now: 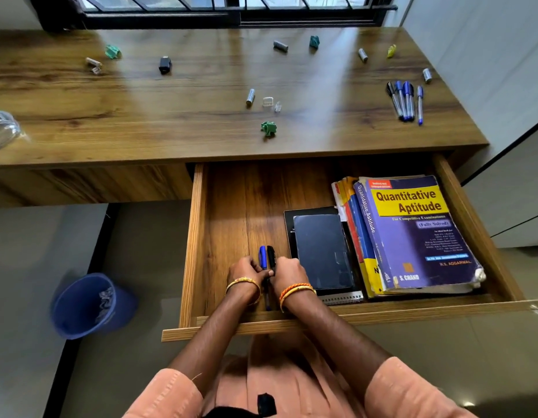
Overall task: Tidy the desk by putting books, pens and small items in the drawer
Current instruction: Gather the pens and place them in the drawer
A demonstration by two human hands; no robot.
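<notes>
The drawer (198,236) stood pulled out below the counter (171,116), and everything else sat in relation to it. Inside, near its front edge and left of centre, the left hand (246,271) and the right hand (287,271) were close together, fingers curled, both pinching a blue pen (262,256) and a black pen (271,256) that lay side by side between them, caps pointing toward the drawer's back. Just right of the hands, a dark notebook (323,251) lay on a spiral-bound pad (341,298). Against the drawer's right wall was a stack of books, the top one the purple Quantitative Aptitude book (418,233).

Behind the drawer, on the counter above its right corner, a group of four pens (406,101) lay together. Straight behind the drawer's middle sat a green crumpled paper (268,128), with a small grey cylinder (250,96) and two clear bits beyond it. Other small items were scattered further back. On the floor left of the drawer stood a blue bin (89,306) with crumpled paper in it.
</notes>
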